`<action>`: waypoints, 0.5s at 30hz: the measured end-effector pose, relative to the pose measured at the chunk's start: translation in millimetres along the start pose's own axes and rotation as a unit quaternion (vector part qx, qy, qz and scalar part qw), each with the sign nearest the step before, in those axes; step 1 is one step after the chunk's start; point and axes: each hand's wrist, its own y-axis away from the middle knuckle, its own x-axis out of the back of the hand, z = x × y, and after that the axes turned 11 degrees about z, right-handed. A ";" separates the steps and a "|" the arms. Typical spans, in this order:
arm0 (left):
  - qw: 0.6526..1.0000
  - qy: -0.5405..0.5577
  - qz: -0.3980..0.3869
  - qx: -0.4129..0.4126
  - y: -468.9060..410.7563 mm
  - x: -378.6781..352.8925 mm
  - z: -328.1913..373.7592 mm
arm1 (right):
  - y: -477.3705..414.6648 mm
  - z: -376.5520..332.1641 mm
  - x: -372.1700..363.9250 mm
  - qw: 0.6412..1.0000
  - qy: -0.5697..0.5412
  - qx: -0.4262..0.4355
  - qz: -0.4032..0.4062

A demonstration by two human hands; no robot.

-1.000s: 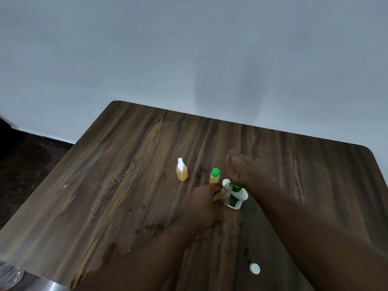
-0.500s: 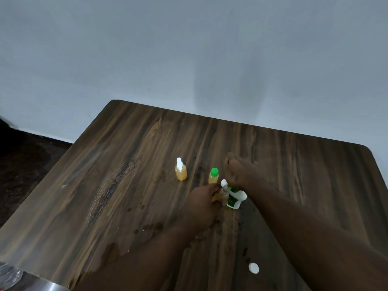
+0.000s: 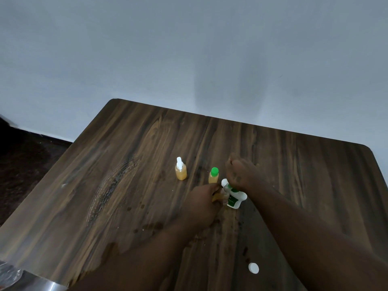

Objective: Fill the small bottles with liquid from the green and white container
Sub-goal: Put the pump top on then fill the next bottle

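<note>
Dark wood-grain table point(image 3: 130, 164) stands against a pale grey wall point(image 3: 189, 59), with both of the person's forearms reaching in from the near edge. The left hand point(image 3: 200, 205) sits near the middle of the table, its fingers curled round a small bottle point(image 3: 218, 197) of which only a sliver of amber shows past the knuckles; whether that bottle stands on the table or is lifted cannot be told. Touching it on the right is the green and white container point(image 3: 235, 199), tilted, with its white body pointing toward the near right. The right hand point(image 3: 239, 174) comes over the container from the far side and its fingers grip the upper end, hiding most of the green part.

Just beyond the left hand a green-capped bottle point(image 3: 213, 175) stands upright, filled with amber liquid. Further left, apart from it, a white-topped bottle point(image 3: 181, 171) also stands upright with amber liquid inside.

A round white cap point(image 3: 253, 268) lies flat on the table near the right forearm, well apart from the bottles. Dark wet spots point(image 3: 151, 225) dot the wood around and in front of the left hand. At the near left corner a shiny, crinkled thing point(image 3: 10, 277) is partly in view; it is too cut off to identify.
</note>
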 end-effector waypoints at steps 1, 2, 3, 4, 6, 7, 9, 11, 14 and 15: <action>1.000 0.001 -0.002 0.001 1.3 -0.2 -0.6 | -1.6 -0.8 0.5 1.000 0.001 0.008 0.004; 1.000 0.005 -0.002 0.002 1.6 0.1 -0.9 | -3.1 -1.9 1.8 1.000 0.001 0.018 0.007; 1.000 0.008 0.000 0.001 0.9 0.3 -1.2 | -4.4 -3.2 4.0 1.000 0.002 0.029 0.012; 1.000 0.006 0.005 -0.001 0.0 0.5 -2.0 | -4.9 -4.1 5.5 0.999 0.005 0.037 0.019; 1.000 -0.002 0.009 0.001 -2.1 1.5 -2.5 | -2.6 -3.8 6.2 0.999 0.017 0.042 0.020; 1.000 -0.004 0.005 0.001 -1.8 2.4 -1.9 | 0.7 -3.4 6.2 0.999 0.018 0.034 0.010; 1.000 -0.002 0.001 -0.004 0.2 2.4 -2.0 | 3.3 -3.0 5.7 0.999 0.027 0.034 -0.004; 1.000 0.006 0.002 -0.005 2.0 1.7 -1.2 | 1.2 -3.8 7.3 0.998 0.027 0.049 -0.003; 1.000 0.005 0.016 -0.008 -1.2 1.1 0.0 | -3.2 -3.8 8.1 0.999 0.020 0.041 0.026; 1.000 0.002 0.015 -0.010 -2.2 0.6 -0.9 | -1.8 -4.1 7.0 0.999 0.016 0.028 0.023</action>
